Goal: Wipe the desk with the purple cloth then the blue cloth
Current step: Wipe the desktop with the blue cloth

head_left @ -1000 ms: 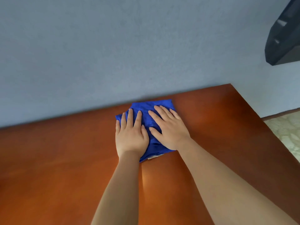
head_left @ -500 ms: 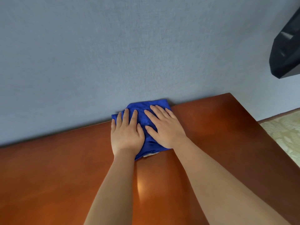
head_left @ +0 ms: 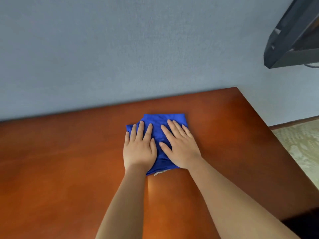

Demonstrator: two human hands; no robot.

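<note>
Both hands are flat on the blue cloth, which lies folded on the reddish-brown worktop, near its far edge but apart from the grey-blue wall. The left hand presses down with straight fingers; the right hand does the same just beside it, fingers spread. A pale scrap peeks from under the cloth's near edge, possibly a label. A dark object hangs upper right, above pale patterned flooring.
</note>
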